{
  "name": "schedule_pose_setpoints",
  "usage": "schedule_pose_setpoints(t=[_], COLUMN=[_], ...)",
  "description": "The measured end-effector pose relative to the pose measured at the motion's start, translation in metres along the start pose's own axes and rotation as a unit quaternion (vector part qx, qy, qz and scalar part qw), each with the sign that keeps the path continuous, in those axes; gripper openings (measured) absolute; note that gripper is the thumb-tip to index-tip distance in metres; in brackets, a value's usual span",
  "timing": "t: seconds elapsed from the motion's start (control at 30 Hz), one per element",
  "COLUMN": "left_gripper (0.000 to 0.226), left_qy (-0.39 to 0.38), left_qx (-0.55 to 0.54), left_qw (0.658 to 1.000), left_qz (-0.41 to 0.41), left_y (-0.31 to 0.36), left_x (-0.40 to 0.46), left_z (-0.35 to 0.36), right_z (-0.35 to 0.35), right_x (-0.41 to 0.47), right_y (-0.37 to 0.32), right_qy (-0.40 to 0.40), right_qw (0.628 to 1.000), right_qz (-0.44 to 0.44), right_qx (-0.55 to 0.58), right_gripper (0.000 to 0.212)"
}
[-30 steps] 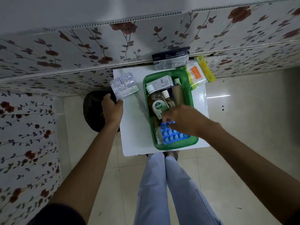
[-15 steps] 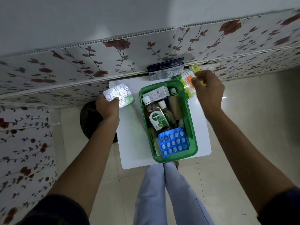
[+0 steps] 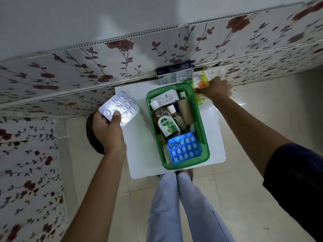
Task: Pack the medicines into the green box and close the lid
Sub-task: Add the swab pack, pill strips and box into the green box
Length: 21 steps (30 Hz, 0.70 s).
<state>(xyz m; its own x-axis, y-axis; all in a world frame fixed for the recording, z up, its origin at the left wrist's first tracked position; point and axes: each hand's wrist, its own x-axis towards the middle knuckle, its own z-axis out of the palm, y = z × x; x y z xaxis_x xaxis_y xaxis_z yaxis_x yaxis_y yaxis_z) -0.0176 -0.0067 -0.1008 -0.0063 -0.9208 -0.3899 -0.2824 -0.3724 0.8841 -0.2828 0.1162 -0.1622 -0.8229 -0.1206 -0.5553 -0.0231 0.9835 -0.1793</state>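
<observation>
Since half a second ago: right hand (image 3: 215,89) dropped lower onto clear plastic packet with yellow and orange print (image 3: 202,82) at far right corner of small white tabletop (image 3: 139,145); left hand (image 3: 108,130) lifted silver foil blister strip (image 3: 119,108) slightly higher, otherwise unchanged. Nearest in open green plastic box (image 3: 203,137): blue blister card of round tablets (image 3: 184,148), lying flat on top at near end, probably put in last to keep it unbent. Under and beside it: some pale packaging, too hidden to identify. Mid box: brown Dettol bottle with white cap (image 3: 164,121) lying on its side, smaller brown bottle (image 3: 176,116) alongside, tan cardboard tube (image 3: 185,110) against right wall; laid down presumably so lid can clear. Far end: white carton (image 3: 165,97) and small white tube with green cap (image 3: 182,95). Left hand pinching silver strip by its near corner, thumb on top, held off table left of box, likely queued for packing next. Right hand closed over packet, fingers curled on it just beyond box's far right rim; grip looks like pickup, cannot confirm lift. Farthest: dark blue and white dressing box (image 3: 174,72) propped against floral wall panel (image 3: 87,67), not yet packed. No lid identifiable. Judgement: packing partly done, three items outside.
</observation>
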Motion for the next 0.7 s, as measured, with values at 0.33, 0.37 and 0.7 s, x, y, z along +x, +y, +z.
schedule_pose_setpoints(t=[0.33,0.37,0.7], left_gripper=[0.023,0.023,0.023], left_qy=[-0.023,-0.024,0.007], left_qx=[-0.039,-0.041,-0.066], left_qw=[0.999,0.999,0.998], left_qz=[0.004,0.005,-0.025], left_y=[0.01,0.011,0.013], left_x=[-0.026,-0.027,-0.022], left_z=[0.015,0.014,0.004], right_z=[-0.013,-0.018,-0.04], right_x=[-0.017,-0.023,-0.143], right_y=[0.015,0.015,0.009], right_qy=[-0.029,-0.02,-0.003], right_qw=[0.984,0.982,0.916], right_qz=[-0.048,-0.055,-0.202], right_qx=[0.172,0.179,0.346], right_gripper=[0.053,0.046,0.047])
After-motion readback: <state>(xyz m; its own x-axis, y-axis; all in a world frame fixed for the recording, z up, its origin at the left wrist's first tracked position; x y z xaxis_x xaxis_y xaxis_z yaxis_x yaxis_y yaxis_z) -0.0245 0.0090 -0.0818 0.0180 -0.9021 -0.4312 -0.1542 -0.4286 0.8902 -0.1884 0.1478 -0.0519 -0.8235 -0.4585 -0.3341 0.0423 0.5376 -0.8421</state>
